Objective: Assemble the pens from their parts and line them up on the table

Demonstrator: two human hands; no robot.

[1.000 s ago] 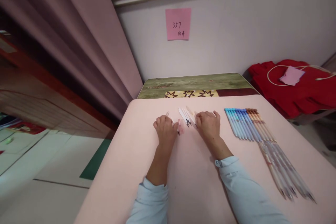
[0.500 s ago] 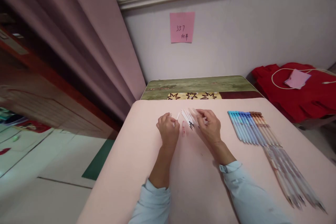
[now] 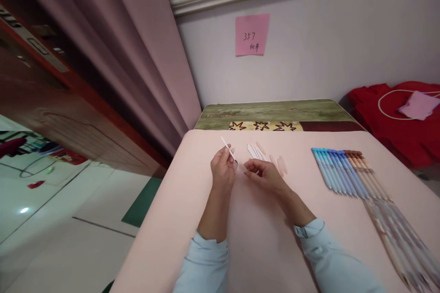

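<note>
Pinched in the fingers of my left hand [image 3: 222,170] is a thin white pen refill [image 3: 227,147], slanting with its dark tip down to the right. My right hand [image 3: 267,176] has thumb and forefinger closed on a small translucent piece [image 3: 242,167], close to that tip; whether the two touch I cannot tell. Just beyond my right hand lies a small group of white refills [image 3: 255,151], their near ends partly hidden by it. Several pale, see-through pinkish pieces [image 3: 282,165] lie beside its knuckles, too blurred to name.
To the right, blue pens [image 3: 330,169] and brown-topped pens [image 3: 367,174] form a neat row, with greyish pens [image 3: 398,238] nearer me. All lie on a pale pink table [image 3: 268,247]. A red cloth [image 3: 388,132] with a cable is farther right; a wooden door [image 3: 68,114] stands left.
My right hand has moved from the refills over to my left hand and now pinches a translucent piece. The refill in my left hand shows more fully, tip downward. The view has shifted left.
</note>
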